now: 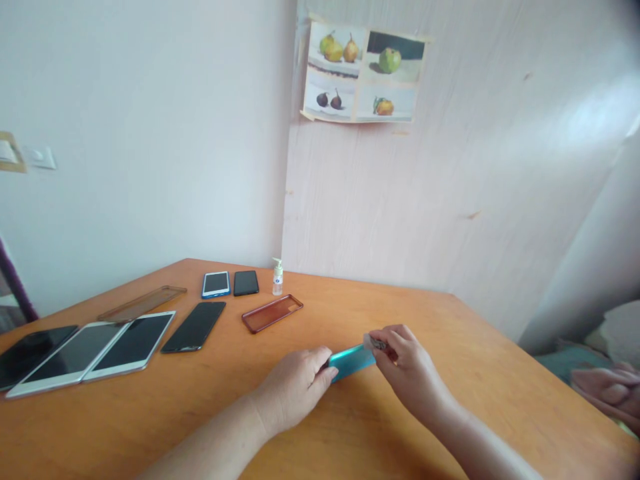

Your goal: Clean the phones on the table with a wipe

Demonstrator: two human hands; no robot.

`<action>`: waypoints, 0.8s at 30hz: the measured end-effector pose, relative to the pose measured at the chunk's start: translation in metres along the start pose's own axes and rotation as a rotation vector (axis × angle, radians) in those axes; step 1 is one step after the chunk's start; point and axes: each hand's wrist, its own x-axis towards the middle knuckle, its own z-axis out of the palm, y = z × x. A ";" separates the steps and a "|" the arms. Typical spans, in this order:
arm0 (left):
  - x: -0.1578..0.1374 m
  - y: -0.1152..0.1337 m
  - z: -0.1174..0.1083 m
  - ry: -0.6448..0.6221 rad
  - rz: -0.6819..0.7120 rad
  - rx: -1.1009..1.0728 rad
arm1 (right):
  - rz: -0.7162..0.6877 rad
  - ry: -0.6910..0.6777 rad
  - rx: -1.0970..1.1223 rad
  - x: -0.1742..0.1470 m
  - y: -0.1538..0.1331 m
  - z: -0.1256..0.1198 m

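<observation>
A shiny blue phone (351,362) is tilted above the table, its back towards me. My left hand (300,387) grips its left end, thumb on the near side and fingers behind. At the phone's right end, my right hand (406,360) pinches a small greyish-white cloth or wipe (373,343) against the upper corner. Its exact material is hard to make out. Beyond the hands, a reddish-brown clear phone case (273,314) lies on the table, and a small pump bottle (278,279) stands upright behind it.
On the wooden table (400,313), a black phone (195,327), two white tablets (131,345) and a dark tablet (33,353) lie to the left. A clear amber case (143,304) is behind them. Two small phones (216,285) are near the back edge, before the wall.
</observation>
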 end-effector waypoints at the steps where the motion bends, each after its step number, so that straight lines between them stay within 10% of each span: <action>1: 0.000 0.000 0.000 0.001 0.003 -0.004 | -0.016 -0.007 0.014 -0.001 -0.002 0.001; 11: -0.001 -0.003 0.001 0.004 0.004 -0.021 | 0.158 0.079 -0.074 0.009 0.027 -0.014; 19: -0.001 0.002 0.000 0.004 0.014 -0.055 | -0.040 -0.145 0.117 -0.012 -0.032 0.013; 24: -0.001 0.003 0.001 0.006 0.009 -0.040 | 0.033 -0.059 0.038 -0.005 -0.015 0.003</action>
